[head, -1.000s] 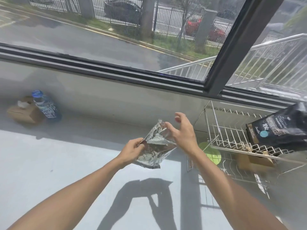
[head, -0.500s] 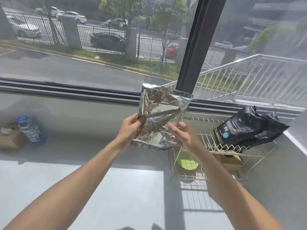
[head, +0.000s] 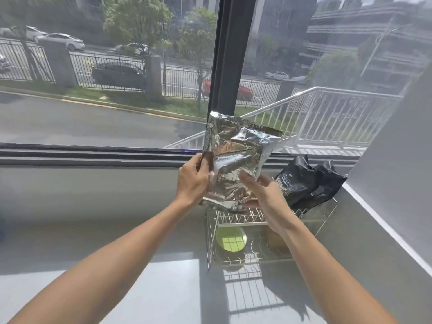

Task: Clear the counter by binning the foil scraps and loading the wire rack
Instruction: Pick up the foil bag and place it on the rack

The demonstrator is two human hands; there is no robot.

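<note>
We count one foil bag (head: 236,160), crinkled and silver, and we hold it up in the air between our two hands, in front of the window (head: 117,78) and its dark upright frame (head: 231,54). Our left hand (head: 192,177) grips the bag's left edge, thumb on the near face and fingers wrapped behind it. Our right hand (head: 264,197) sits at the bag's lower right, palm cupped under the bottom corner with the fingers spread and laid on the near face; it supports the bag more than it pinches it. The bag stands roughly upright, its top edge well above both hands.

Below the bag and just beyond our right wrist stands one wire rack (head: 233,218) with two levels, resting on the grey counter (head: 117,288). On the upper level lies one black bag (head: 306,181) with pale print, slumped toward the right end. On the lower level we see one round green lid or dish (head: 231,238) at the left, and one brown box (head: 274,238) partly hidden behind our right forearm. The foil bag's bottom edge hangs just above the rack's upper level, though we cannot tell whether it touches the wires. The rack throws a grid shadow on the sunlit part of the counter.
</note>
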